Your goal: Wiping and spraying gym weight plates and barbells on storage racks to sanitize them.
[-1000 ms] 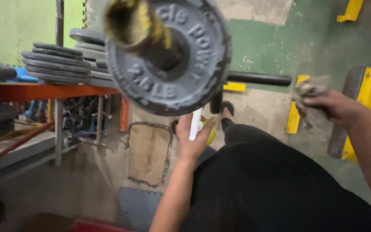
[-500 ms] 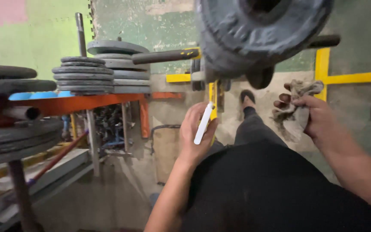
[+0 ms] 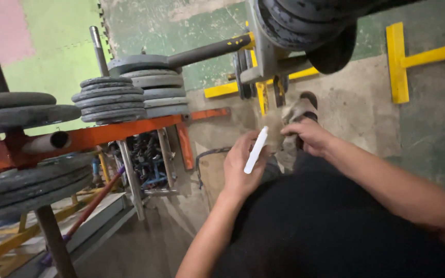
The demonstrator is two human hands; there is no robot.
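My left hand [image 3: 239,167] is closed around a slim white stick [image 3: 256,150], like a marker or tube, held upright in front of my dark clothing. My right hand [image 3: 307,135] grips a crumpled grey rag [image 3: 289,114] and meets the left hand just above the stick's top end. Overhead at the top, dark weight plates [image 3: 305,20] sit on a bar close to the camera, above both hands.
An orange rack [image 3: 104,135] on the left carries stacks of grey weight plates [image 3: 110,98] and larger plates [image 3: 24,185]. A dark bar [image 3: 209,50] juts out over it. Yellow metal frames [image 3: 403,56] lie on the concrete floor. A shoe [image 3: 309,100] shows below the hands.
My right hand has swung in from the right with the rag and now meets the left hand at the white stick. The view dropped, so the bar's plates sit higher in frame.
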